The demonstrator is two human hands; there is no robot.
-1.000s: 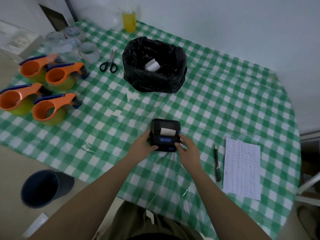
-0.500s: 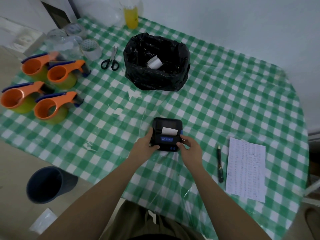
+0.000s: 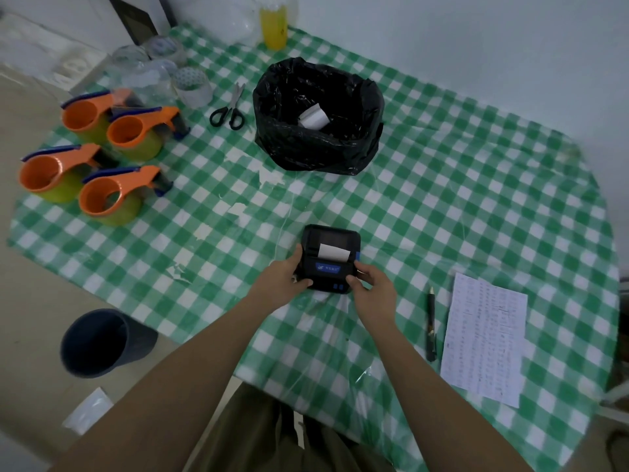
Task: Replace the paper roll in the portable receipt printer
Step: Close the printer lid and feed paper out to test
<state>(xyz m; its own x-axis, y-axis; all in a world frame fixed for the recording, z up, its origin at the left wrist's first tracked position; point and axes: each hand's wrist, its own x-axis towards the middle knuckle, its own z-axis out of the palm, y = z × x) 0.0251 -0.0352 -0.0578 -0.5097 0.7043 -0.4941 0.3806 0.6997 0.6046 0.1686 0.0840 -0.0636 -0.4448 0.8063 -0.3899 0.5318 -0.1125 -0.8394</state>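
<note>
Sheet [image 3: 485, 338] print too small to read; bottle [image 3: 273, 23] top cut off; printer [image 3: 329, 258] sides hidden by hands.

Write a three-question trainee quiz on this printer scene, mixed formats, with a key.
1. True or false: both hands grip the printer.
2. What sticks out of the printer's slot? A) white paper B) a pen C) tape
3. Fill in: a white roll lies inside the black ____.

Key: 1 true; 2 A; 3 bag.
</note>
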